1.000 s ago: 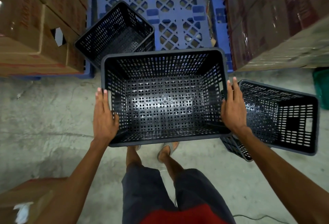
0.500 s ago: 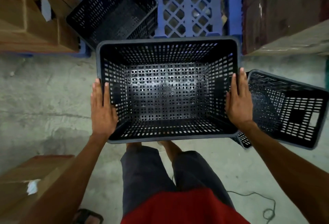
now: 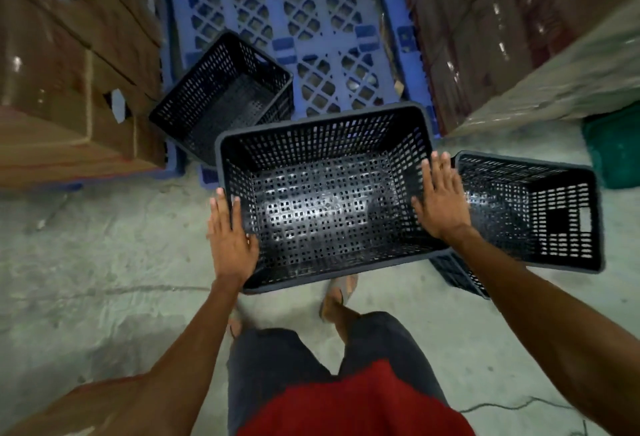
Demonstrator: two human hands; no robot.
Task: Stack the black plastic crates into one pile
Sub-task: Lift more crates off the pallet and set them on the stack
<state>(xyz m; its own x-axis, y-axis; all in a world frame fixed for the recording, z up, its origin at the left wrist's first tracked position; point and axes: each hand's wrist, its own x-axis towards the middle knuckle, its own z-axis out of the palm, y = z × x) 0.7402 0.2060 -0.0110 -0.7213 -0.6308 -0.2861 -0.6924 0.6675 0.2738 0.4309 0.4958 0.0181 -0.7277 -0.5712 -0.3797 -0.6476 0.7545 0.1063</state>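
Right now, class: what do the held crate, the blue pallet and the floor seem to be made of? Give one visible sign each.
Held crate: moulded black plastic, slightly glossy; light glints off its perforated base.
Blue pallet: likely matte plastic; uniform colour, moulded lattice openings.
Floor: apparently bare concrete; grey, rough, with a crack.

The person wears a red shirt (image 3: 353, 408) whose hem shows at the bottom of the view, over dark grey shorts (image 3: 304, 356) that end above the knees. Both forearms are bare, with no sleeves, watch or bands showing, and both hands (image 3: 232, 241) are bare too. The feet are in open sandals (image 3: 341, 292), blurred.
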